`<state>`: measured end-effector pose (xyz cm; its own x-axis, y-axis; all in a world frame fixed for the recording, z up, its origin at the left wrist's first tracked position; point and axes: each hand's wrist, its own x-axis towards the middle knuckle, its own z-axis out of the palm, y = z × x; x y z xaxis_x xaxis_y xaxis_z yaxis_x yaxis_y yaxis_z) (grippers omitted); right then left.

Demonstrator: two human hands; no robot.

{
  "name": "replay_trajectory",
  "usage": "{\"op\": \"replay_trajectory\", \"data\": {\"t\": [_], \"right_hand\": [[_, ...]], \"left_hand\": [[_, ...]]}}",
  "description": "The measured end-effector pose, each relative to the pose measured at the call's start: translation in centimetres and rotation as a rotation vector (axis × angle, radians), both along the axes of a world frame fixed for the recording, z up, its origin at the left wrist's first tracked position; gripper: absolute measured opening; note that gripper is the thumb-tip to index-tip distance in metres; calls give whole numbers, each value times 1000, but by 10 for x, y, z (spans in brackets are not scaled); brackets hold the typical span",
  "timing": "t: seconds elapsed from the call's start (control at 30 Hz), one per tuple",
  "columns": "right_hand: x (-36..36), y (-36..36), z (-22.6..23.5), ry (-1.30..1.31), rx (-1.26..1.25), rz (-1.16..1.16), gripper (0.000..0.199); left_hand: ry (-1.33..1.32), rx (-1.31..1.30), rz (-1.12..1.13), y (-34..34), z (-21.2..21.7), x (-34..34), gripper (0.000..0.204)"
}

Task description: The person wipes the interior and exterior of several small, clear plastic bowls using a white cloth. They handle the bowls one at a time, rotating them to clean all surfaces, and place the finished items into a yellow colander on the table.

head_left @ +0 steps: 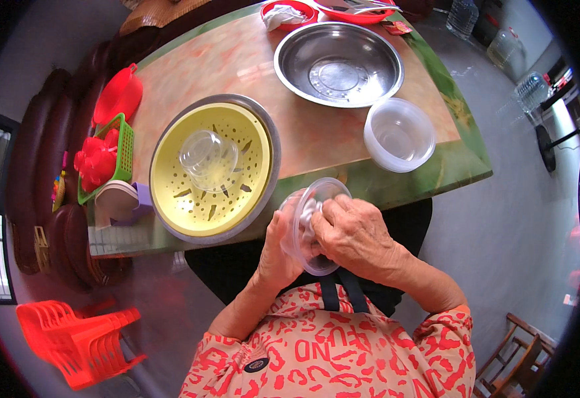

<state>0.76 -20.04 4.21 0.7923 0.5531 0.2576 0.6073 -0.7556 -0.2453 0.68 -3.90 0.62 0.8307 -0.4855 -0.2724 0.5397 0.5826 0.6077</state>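
Head | left hand point(278, 247) curled round clear bowl point(318, 263) | right hand point(356, 230) bunching white cloth point(307, 223)

Printed lettering point(316, 349) was located on the front of the person's pale peach shirt point(333, 369). It consisted of large red capital letters, set across the middle of the garment among irregular red patches point(381, 342). A dark oval badge point(257, 365) was positioned on the left side of the shirt front; its pale markings were too small to read. A red packet point(396, 28) near the table's point(210, 66) far right corner possibly carried print, illegible at that size.
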Motion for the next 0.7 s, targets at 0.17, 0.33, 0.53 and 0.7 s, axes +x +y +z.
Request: {"op": "replay_trajectory", "data": {"t": [0.17,0.33,0.53,0.7], "right_hand": [[-7,6,7,111,312,-120,12],[5,31,-1,-57,341,-421,17],[10,36,4,95,550,-172,19],[10,33,0,291,718,14,17]], "left_hand": [[-88,-42,28,4,-1,2,87],[-15,-142,142,-1,-16,-6,75],[-244,-220,75,-5,-10,-2,59],[-208,-136,109,-4,-19,1,74]]}}
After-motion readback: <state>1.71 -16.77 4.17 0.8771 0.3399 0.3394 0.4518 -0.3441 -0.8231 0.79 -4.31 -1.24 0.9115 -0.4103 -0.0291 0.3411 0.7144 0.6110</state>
